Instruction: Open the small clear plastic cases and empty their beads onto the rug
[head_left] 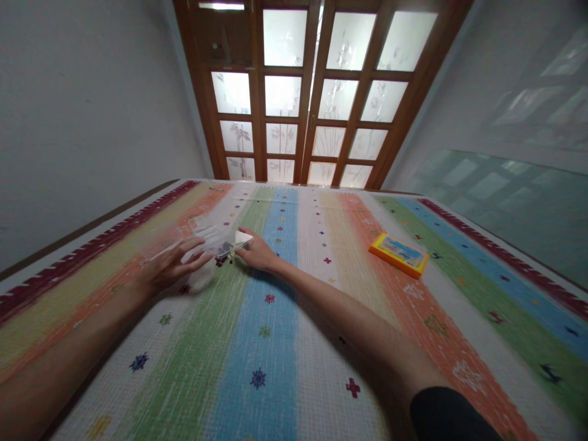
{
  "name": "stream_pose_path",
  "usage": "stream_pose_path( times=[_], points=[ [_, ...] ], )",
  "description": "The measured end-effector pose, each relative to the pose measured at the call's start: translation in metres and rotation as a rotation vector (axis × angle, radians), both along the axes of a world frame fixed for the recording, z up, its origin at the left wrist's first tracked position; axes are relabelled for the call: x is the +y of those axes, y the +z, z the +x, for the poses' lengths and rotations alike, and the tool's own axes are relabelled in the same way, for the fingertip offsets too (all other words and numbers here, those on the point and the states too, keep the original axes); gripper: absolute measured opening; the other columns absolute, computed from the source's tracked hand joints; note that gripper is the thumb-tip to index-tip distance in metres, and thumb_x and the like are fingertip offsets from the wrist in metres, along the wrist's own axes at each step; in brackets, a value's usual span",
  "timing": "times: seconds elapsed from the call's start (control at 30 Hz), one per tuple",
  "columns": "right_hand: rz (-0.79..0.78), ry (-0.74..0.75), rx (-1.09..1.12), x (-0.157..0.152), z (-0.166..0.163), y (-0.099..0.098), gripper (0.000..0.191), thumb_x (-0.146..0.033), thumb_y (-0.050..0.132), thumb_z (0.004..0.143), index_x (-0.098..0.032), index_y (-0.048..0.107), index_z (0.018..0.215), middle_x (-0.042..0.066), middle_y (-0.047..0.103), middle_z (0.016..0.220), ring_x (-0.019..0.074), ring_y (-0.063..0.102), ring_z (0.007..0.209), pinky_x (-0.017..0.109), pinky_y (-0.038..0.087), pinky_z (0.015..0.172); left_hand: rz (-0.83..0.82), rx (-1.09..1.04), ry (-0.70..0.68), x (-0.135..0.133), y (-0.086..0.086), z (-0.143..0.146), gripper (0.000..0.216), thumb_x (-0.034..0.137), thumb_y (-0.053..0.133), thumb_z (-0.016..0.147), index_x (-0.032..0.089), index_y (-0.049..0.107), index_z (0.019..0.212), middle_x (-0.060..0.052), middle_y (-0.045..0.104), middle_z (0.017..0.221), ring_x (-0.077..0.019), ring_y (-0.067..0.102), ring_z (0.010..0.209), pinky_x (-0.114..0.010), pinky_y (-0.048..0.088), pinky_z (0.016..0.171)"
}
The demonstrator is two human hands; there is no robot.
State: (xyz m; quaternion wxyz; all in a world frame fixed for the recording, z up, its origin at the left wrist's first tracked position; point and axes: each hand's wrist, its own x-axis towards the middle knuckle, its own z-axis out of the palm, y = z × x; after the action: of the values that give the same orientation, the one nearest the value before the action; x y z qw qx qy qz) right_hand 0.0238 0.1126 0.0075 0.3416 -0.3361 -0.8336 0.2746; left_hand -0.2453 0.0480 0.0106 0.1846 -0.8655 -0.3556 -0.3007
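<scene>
Both my arms reach forward over a striped, many-coloured cloth [294, 318]. My left hand [172, 264] lies on the cloth with its fingers stretched toward a clear plastic bag [209, 239] and touches its near edge. My right hand [258, 251] is closed in a pinch on the right end of that bag, where a white corner [242, 237] shows. Small dark bits [222, 260] lie on the cloth just under the bag; what they are I cannot make out.
A flat orange-yellow box [399, 253] with a blue picture lies on the cloth to the right. Behind the cloth's far edge stands a wooden door with frosted glass panes [301, 104]. Grey walls rise on both sides.
</scene>
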Motion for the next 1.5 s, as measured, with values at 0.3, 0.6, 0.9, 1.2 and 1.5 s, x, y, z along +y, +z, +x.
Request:
stream_pose_path(
  times=[0.3,0.6,0.9,1.2,1.5],
  points=[
    [0.145,-0.190,0.205,0.007,-0.018,0.021,0.033,-0.020,0.053,0.096,-0.018,0.056,0.129,0.012,0.063,0.126,0.0218,0.058,0.118,0.037,0.045,0.102,0.074,-0.520,0.191,0.008,0.039,0.035,0.070,0.043,0.081,0.080,0.017,0.046,0.135,-0.012,0.052,0.128,-0.0196,0.067,0.102,-0.042,0.065,0.086],
    [0.213,-0.020,-0.386,0.030,-0.051,0.030,0.024,-0.012,0.059,0.090,-0.019,0.075,0.107,0.009,0.068,0.119,0.0218,0.058,0.112,0.034,0.039,0.104,0.238,-0.427,0.433,-0.003,0.060,0.016,0.027,0.047,0.075,0.084,0.021,0.071,0.092,-0.008,0.060,0.116,-0.0276,0.064,0.108,-0.054,0.054,0.100],
    [0.200,-0.197,-0.572,0.048,-0.032,0.034,0.031,-0.020,0.047,0.099,-0.016,0.073,0.115,0.018,0.066,0.121,0.0287,0.056,0.116,0.039,0.045,0.094,0.075,-0.346,0.494,0.004,0.052,0.024,0.028,0.043,0.062,0.095,0.019,0.070,0.084,-0.013,0.060,0.129,-0.0292,0.061,0.107,-0.054,0.049,0.099],
    [0.167,-0.404,-0.665,0.054,0.024,0.031,0.035,-0.019,0.041,0.100,-0.009,0.069,0.118,0.023,0.065,0.122,0.0322,0.057,0.116,0.042,0.046,0.094,-0.225,-0.254,0.607,0.054,0.026,0.058,0.027,0.041,0.062,0.088,0.018,0.069,0.074,-0.014,0.069,0.104,-0.0343,0.058,0.109,-0.053,0.045,0.098],
    [0.206,-0.388,-0.630,0.044,0.049,0.029,0.028,-0.015,0.047,0.098,-0.010,0.072,0.110,0.021,0.069,0.112,0.0295,0.060,0.109,0.036,0.046,0.088,-0.415,-0.168,0.704,0.057,0.026,0.070,0.031,0.041,0.058,0.083,0.018,0.073,0.069,-0.011,0.072,0.070,-0.0326,0.067,0.084,-0.048,0.046,0.092]
  ],
)
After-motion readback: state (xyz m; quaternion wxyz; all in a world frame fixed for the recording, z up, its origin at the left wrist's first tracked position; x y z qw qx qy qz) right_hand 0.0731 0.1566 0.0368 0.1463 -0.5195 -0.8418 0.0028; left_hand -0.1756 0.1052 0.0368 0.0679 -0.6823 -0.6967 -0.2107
